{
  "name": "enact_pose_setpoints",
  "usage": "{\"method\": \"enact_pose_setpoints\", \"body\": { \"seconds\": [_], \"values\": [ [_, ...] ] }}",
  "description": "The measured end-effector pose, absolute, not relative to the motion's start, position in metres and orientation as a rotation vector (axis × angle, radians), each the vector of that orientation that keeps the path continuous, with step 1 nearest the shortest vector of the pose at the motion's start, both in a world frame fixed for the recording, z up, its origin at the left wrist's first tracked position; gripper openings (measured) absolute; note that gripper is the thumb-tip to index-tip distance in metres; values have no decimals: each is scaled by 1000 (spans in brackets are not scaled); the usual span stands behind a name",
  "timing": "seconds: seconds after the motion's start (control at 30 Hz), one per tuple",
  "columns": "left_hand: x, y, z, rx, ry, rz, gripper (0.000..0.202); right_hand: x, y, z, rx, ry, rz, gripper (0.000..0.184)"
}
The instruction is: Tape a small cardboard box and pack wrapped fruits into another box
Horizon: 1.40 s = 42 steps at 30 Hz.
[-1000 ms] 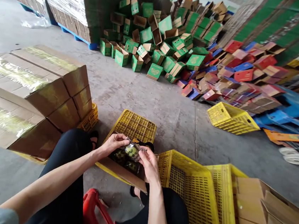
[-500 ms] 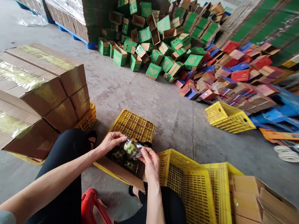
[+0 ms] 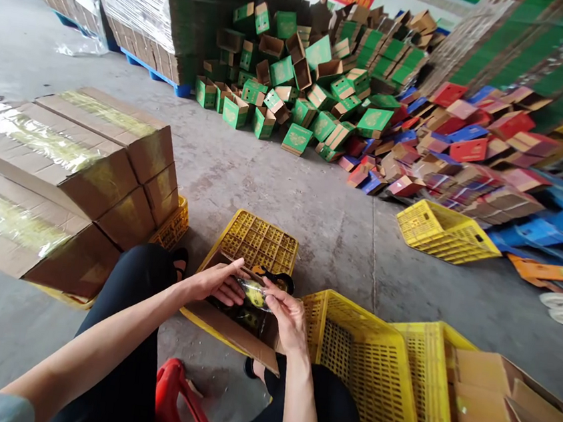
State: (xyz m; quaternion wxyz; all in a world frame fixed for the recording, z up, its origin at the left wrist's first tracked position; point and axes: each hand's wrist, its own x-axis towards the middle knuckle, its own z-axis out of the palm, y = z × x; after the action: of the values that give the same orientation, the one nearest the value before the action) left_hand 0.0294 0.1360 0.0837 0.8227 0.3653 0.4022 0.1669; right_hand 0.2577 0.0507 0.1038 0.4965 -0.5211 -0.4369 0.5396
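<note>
The person sits on a red stool (image 3: 176,395) with both hands over an open cardboard box (image 3: 229,330). The box rests tilted on the near edge of a yellow crate (image 3: 258,241) on the concrete floor (image 3: 322,208).

A small clear-wrapped packet (image 3: 255,293) with something yellow-green inside sits in the mouth of the box, between the two hands. The left hand (image 3: 216,286) is spread fairly wide, fingers stretched almost flat, with the fingertips at the packet's left end. The right hand (image 3: 292,318) is narrowed, its thumb and fingers pinching the packet's right end. More dark packets lie under it in the box, too shadowed to make out.

Just right of the box stands a taller yellow basket (image 3: 357,353), and right of that lie flat cardboard sheets (image 3: 502,409). On the left, taped brown cartons (image 3: 64,168) are stacked. Far across the floor is a heap of green boxes (image 3: 299,85), with red and blue boxes (image 3: 459,149) to its right and a tipped yellow crate (image 3: 443,231) near them.
</note>
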Motion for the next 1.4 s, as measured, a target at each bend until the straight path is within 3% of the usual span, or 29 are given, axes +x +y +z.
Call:
{"method": "enact_pose_setpoints", "body": {
  "seconds": [0.17,0.3,0.4,0.57,0.83,0.97,1.13,1.27,1.4],
  "values": [
    [32,135,73,833,828,524,54,260,50,107,-1179,-1153,1301,30],
    [32,137,74,816,762,705,49,262,53,107,-1152,-976,1296,50],
    [34,138,78,824,690,789,45,259,53,105,-1258,-854,1382,49],
    [35,136,80,835,594,844,57,254,51,99,-1329,-821,1567,53],
    [32,133,88,969,754,655,66,256,54,101,-1401,-1049,1318,45],
    [34,132,88,1046,742,634,64,254,55,102,-1396,-1055,1288,42],
    [36,132,87,1017,796,695,62,254,56,100,-1354,-898,1331,56],
    [36,132,85,980,808,723,61,256,57,96,-1405,-907,1348,47],
    [35,135,81,889,784,666,73,258,57,95,-1411,-905,1298,44]
  ]
}}
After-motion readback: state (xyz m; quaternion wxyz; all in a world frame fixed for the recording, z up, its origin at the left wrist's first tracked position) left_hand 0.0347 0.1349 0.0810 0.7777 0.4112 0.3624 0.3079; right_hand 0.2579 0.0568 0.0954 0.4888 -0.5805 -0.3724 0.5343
